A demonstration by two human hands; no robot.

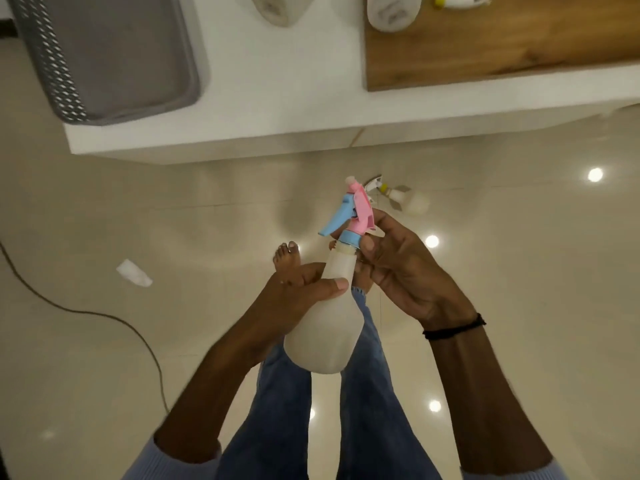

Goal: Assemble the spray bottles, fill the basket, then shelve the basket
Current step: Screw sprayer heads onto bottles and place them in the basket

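Here, left hand (302,289) grips bottle (325,329), sprayer (356,216) pinched

A white bottle (323,327) is held up in the air, tipped a little, with its fat end toward the person. The left hand (301,289) grips its middle. A pink and blue spray head (353,216) sits on its neck, and the right hand (398,268) pinches the blue ring. A grey basket (114,57) with little holes sits on the table's left corner. Two more white bottles (277,8) (391,13) lie at the table's far side. Another bottle with a yellow ring (405,199) lies on the floor.
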